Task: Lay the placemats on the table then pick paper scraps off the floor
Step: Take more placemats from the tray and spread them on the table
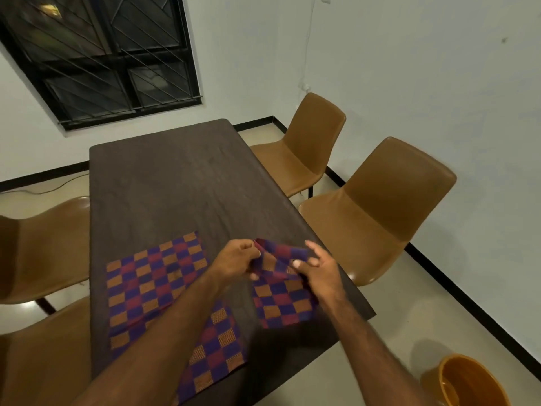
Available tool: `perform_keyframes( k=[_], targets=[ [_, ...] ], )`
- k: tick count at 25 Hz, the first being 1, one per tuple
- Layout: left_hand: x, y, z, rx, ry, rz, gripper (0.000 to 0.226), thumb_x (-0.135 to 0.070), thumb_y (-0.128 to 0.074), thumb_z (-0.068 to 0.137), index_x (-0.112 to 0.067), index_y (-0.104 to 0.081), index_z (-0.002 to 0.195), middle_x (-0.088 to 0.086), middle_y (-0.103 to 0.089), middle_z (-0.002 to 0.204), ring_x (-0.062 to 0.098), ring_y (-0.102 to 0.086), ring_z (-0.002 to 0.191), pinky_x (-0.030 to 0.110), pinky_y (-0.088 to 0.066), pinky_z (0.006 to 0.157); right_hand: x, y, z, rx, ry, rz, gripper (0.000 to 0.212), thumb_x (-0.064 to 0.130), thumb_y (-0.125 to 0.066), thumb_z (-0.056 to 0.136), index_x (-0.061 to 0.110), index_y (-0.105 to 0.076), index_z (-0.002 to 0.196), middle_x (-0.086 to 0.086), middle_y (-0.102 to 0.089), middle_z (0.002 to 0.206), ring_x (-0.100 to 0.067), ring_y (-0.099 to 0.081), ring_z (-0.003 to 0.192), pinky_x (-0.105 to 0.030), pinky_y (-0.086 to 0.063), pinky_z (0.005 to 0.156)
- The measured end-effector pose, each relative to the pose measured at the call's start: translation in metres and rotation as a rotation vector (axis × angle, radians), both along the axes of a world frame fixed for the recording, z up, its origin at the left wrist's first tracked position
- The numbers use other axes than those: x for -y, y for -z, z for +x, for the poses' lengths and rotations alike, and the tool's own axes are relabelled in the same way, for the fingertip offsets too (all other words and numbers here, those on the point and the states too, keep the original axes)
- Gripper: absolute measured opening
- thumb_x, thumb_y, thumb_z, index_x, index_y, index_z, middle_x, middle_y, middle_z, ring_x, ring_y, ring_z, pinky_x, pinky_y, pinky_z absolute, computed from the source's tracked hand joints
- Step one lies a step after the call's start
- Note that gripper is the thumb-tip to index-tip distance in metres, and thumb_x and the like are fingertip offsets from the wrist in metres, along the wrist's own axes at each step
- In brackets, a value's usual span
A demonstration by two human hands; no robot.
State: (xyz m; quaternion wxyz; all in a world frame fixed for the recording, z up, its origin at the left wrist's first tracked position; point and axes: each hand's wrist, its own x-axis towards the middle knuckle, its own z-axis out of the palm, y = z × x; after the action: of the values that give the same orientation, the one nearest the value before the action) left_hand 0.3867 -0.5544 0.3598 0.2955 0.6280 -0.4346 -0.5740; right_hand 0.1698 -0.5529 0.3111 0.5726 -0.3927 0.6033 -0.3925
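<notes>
Over the near right part of the dark tabletop (175, 177), both hands work a folded checked placemat (281, 291) whose lower half lies on the wood. Left hand (237, 259) pinches its raised upper edge with curled fingers; right hand (319, 271) pinches the cloth under the thumb, other fingers spread. Beside it, to the left, a flat placemat (152, 285) lies spread open, its near end crossed by the left forearm. Tan chairs (380, 212) stand on both sides, and an orange bucket (474, 382) sits on the floor.
</notes>
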Motion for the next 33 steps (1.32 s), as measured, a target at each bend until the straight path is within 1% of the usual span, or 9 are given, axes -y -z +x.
perform_keyframes(
  k=[4, 8, 13, 17, 20, 23, 25, 29, 33],
  targets=[
    [0.005, 0.007, 0.032, -0.053, -0.179, -0.009, 0.023, -0.002, -0.049, 0.095, 0.0, -0.065, 0.08, 0.017, -0.063, 0.08, 0.028, -0.059, 0.075, 0.036, -0.05, 0.067, 0.031, -0.006, -0.031, -0.052, 0.087, -0.038, 0.064, 0.0, -0.07, 0.088, 0.02, -0.048, 0.145, 0.005, -0.078, 0.087, -0.01, -0.075, 0.08, -0.022, -0.058, 0.061],
    [0.0, 0.027, 0.05, -0.16, -0.102, 0.128, 0.029, 0.001, -0.05, 0.091, -0.012, -0.054, 0.065, 0.007, -0.056, 0.071, 0.024, -0.055, 0.074, 0.035, -0.046, 0.065, 0.062, -0.013, -0.06, -0.235, -0.049, -0.023, 0.063, 0.01, -0.066, 0.094, 0.029, -0.04, 0.148, -0.002, -0.077, 0.083, -0.014, -0.076, 0.077, -0.028, -0.059, 0.058],
    [0.005, 0.067, 0.047, -0.121, -0.121, 0.209, 0.018, -0.008, -0.055, 0.098, -0.006, -0.065, 0.084, 0.015, -0.066, 0.093, 0.031, -0.064, 0.087, 0.043, -0.055, 0.07, 0.107, 0.005, -0.063, -0.517, -0.244, -0.06, 0.062, 0.019, -0.066, 0.096, 0.032, -0.038, 0.15, 0.0, -0.07, 0.115, -0.008, -0.069, 0.088, -0.02, -0.055, 0.059],
    [0.005, 0.117, 0.041, 0.369, -0.163, 0.14, 0.017, -0.017, -0.06, 0.101, -0.012, -0.065, 0.116, 0.01, -0.068, 0.115, 0.029, -0.068, 0.099, 0.042, -0.061, 0.076, 0.114, 0.052, -0.053, -0.811, -0.291, -0.136, 0.059, 0.025, -0.064, 0.093, 0.029, -0.04, 0.148, 0.012, -0.062, 0.105, -0.008, -0.062, 0.094, -0.023, -0.048, 0.072],
    [-0.01, 0.142, 0.03, 0.726, 0.005, -0.011, 0.024, -0.024, -0.059, 0.099, -0.019, -0.061, 0.123, 0.002, -0.067, 0.115, 0.02, -0.065, 0.098, 0.034, -0.055, 0.079, 0.091, 0.086, -0.051, -0.93, -0.436, -0.186, 0.055, 0.018, -0.063, 0.091, 0.029, -0.045, 0.142, 0.003, -0.058, 0.123, -0.02, -0.058, 0.116, -0.038, -0.053, 0.094],
    [-0.032, 0.157, 0.004, 0.769, 0.333, -0.092, 0.009, -0.029, -0.055, 0.099, -0.024, -0.06, 0.095, -0.004, -0.064, 0.097, 0.015, -0.062, 0.087, 0.038, -0.057, 0.082, 0.06, 0.103, -0.057, -0.975, -0.773, -0.172, 0.027, 0.018, -0.058, 0.091, 0.035, -0.062, 0.112, 0.016, -0.065, 0.1, -0.01, -0.065, 0.097, -0.03, -0.057, 0.082],
    [-0.048, 0.167, -0.019, 0.774, 0.626, -0.122, 0.014, -0.037, -0.052, 0.1, -0.025, -0.061, 0.101, -0.004, -0.062, 0.105, 0.015, -0.06, 0.095, 0.034, -0.053, 0.085, 0.043, 0.112, -0.065, -1.08, -1.02, -0.179, 0.02, 0.021, -0.06, 0.089, 0.032, -0.065, 0.104, 0.013, -0.068, 0.101, -0.012, -0.066, 0.097, -0.032, -0.058, 0.082],
    [-0.07, 0.184, -0.066, 0.825, 0.838, -0.159, 0.046, -0.056, -0.056, 0.095, -0.023, -0.056, 0.127, 0.003, -0.06, 0.123, 0.023, -0.057, 0.112, 0.04, -0.048, 0.094, 0.027, 0.123, -0.078, -1.178, -1.205, -0.319, 0.041, 0.027, -0.06, 0.085, 0.034, -0.055, 0.125, 0.01, -0.061, 0.122, -0.015, -0.056, 0.113, -0.035, -0.052, 0.096],
    [-0.072, 0.19, -0.08, 0.914, 0.849, -0.195, 0.05, -0.048, -0.062, 0.095, -0.022, -0.05, 0.136, 0.005, -0.057, 0.132, 0.025, -0.056, 0.116, 0.044, -0.05, 0.097, 0.026, 0.129, -0.084, -1.195, -1.2, -0.364, 0.052, 0.031, -0.062, 0.086, 0.037, -0.045, 0.135, 0.01, -0.055, 0.129, -0.016, -0.052, 0.119, -0.035, -0.048, 0.101]
  ],
)
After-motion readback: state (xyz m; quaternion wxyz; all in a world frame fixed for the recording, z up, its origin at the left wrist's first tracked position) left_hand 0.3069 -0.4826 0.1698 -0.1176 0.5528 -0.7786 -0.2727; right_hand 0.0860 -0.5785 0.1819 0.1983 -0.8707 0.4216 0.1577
